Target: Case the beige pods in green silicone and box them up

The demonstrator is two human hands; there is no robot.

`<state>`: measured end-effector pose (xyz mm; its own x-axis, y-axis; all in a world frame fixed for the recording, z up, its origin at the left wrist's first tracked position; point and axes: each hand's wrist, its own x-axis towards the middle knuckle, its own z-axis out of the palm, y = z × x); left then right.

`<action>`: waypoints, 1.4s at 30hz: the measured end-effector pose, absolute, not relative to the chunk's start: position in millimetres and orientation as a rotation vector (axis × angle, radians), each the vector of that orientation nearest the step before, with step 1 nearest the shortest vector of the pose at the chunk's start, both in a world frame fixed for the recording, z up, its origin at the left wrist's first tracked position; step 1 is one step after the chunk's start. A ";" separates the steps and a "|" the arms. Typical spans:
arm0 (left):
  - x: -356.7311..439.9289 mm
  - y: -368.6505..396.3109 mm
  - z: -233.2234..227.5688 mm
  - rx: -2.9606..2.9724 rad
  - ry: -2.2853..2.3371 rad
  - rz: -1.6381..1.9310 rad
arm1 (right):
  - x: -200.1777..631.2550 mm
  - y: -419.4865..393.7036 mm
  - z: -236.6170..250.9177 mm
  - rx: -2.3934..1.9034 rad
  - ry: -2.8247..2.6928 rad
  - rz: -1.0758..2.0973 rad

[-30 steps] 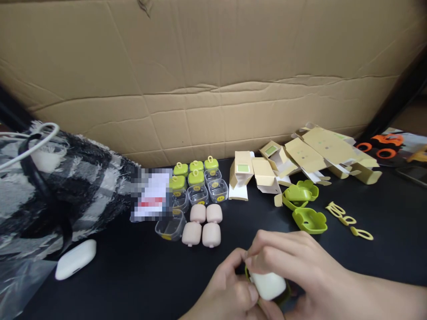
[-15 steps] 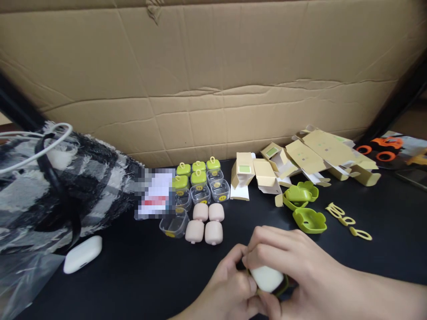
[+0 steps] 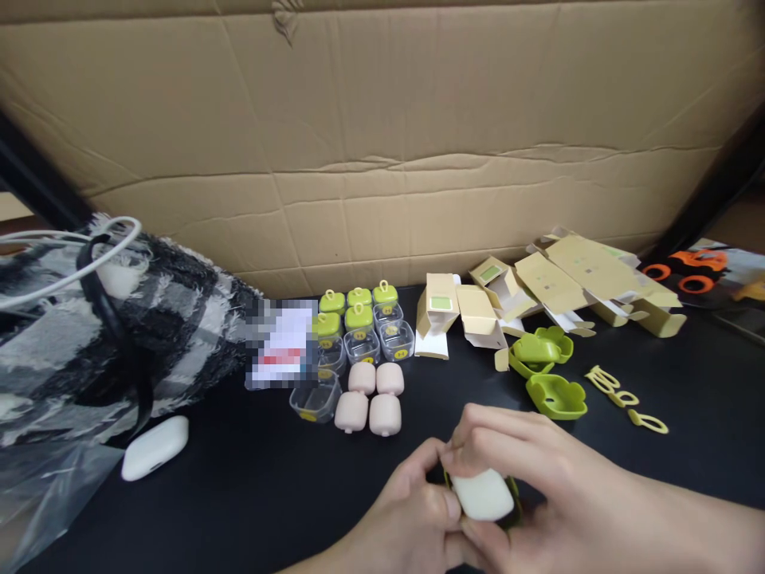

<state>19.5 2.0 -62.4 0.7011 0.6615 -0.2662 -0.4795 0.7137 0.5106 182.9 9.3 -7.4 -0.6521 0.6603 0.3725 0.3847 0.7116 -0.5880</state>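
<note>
right hand (image 3: 526,466): fingers arched over white case (image 3: 481,494), pinching its top edge.
left hand (image 3: 418,518): thumb pressed on the case's left end, clasping from below.
case position: low centre, above the counter (image 3: 239,494), in a green cover (image 3: 512,498).
change: grip unchanged; pink cases (image 3: 370,401) slightly shifted in view.
</note>
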 end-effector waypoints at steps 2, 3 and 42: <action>16.7 1.4 -57.3 0.444 0.374 0.643 | 184.6 10.7 -4.9 -0.771 -2.349 0.688; 15.7 1.5 -55.6 0.457 0.328 0.636 | 185.5 11.5 -3.4 -0.762 -2.362 0.715; 16.0 2.7 -62.3 0.559 0.501 0.602 | 192.1 8.5 9.5 -0.756 -2.457 0.630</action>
<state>16.0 2.7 -62.3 0.7164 0.6428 -0.2715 -0.3838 0.6879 0.6161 192.1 8.5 9.5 -0.7266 0.6114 0.3134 0.3852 0.7402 -0.5510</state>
